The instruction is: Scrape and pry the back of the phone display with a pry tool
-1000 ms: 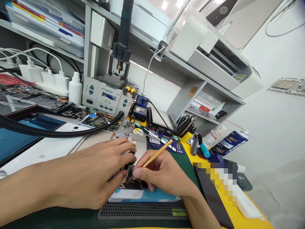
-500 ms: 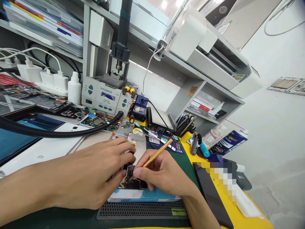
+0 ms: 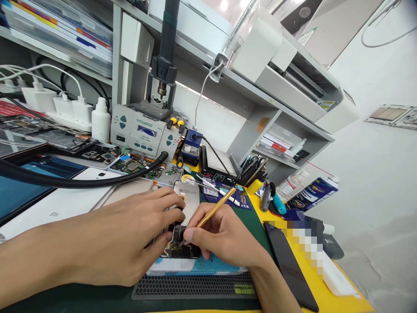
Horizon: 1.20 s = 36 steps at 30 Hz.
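A phone screen assembly [image 3: 189, 198], with a silvery metal back and a dark lower end showing thin flex cables, lies on a blue and white pad [image 3: 224, 266]. My left hand [image 3: 140, 232] grips it from the left, thumb and fingers bent against its edge and surface. In a pen grip, my right hand [image 3: 224, 234] holds a slim gold-handled craft knife [image 3: 216, 208]. Its thin tip touches or hovers just over the dark lower end; which one, I cannot tell. Part of the assembly is hidden under my left fingers.
A black hose [image 3: 130, 180] curves over phone parts at left, before a hot-air station [image 3: 141, 130]. White tweezers [image 3: 224, 191] lie beyond my right hand. A dark flat panel [image 3: 289, 265] rests at right. A black honeycomb mat [image 3: 192, 287] is at the front.
The knife has shifted slightly, and its tip sits a little to the right. A dark flap at the assembly's lower end looks flatter than before. My left hand stays in place.
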Available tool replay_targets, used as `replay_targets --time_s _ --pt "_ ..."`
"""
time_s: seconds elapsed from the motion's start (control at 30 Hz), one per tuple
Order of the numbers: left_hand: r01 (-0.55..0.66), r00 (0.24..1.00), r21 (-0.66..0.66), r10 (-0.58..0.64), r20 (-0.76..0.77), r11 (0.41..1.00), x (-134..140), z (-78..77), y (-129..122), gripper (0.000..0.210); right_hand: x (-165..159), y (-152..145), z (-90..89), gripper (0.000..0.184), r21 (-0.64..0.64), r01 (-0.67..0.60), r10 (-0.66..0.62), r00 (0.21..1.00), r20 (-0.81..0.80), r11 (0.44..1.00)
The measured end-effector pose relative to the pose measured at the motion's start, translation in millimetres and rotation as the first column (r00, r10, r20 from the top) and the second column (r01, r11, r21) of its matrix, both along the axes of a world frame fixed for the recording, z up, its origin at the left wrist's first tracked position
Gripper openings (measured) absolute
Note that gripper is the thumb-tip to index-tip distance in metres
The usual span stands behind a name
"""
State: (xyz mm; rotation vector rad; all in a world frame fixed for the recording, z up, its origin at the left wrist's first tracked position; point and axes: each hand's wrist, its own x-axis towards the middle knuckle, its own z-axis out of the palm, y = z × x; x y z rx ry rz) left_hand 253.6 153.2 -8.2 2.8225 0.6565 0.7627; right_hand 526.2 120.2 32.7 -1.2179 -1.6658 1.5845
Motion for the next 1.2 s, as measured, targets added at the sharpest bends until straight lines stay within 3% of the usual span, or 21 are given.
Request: replay_targets --time_s 1.07,1.2 --pt "0.002 0.999 0.003 -0.002 0.037 1.000 -1.0 -2.1 1.9 0.042 0.4 -1.6 2.3 0.057 0.002 -0.007 0.007 1.000 0.010 1.000" --pt "0.000 1.000 0.002 0.000 0.026 1.000 -0.8 -2.1 1.0 0.031 1.2 -0.5 0.5 0.058 -0.001 -0.007 0.007 1.000 0.003 1.000"
